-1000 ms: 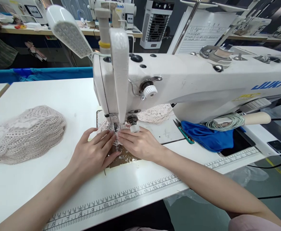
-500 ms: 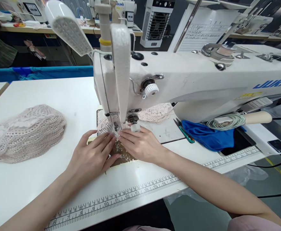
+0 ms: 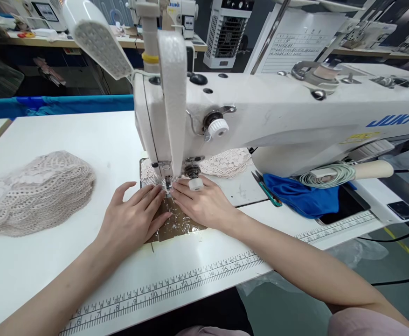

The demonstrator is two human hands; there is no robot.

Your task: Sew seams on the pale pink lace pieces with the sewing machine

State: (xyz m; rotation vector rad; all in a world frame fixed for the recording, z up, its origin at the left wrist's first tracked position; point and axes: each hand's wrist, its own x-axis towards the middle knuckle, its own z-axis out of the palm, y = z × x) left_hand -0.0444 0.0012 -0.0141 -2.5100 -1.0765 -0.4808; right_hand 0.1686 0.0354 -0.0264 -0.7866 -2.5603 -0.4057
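Bright soft light, glints on brown film (image 3: 180, 221), stretched edges

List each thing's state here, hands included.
Left hand: open, palm down
Right hand: open, palm down
Lace beside left hand: partly covered
Lace pile: stacked
Sewing machine: running or stopped, unclear
Lamp: lit or unlit, unclear
Snips: lying flat
Blue cloth: crumpled
Cord: coiled
Phone: screen dark, partly covered

The left hand (image 3: 129, 217) and right hand (image 3: 204, 203) cover much of the lace piece (image 3: 149, 173); the right thumb is hidden. At 9 o'clock the lace pile (image 3: 39, 196) is cut off. At 4 o'clock, blue cloth (image 3: 298, 196) hides part of a phone (image 3: 349, 204). The sewing machine (image 3: 288, 105) runs off at 3 o'clock. Handwriting on the 1 o'clock paper (image 3: 295, 44) is too small to read.
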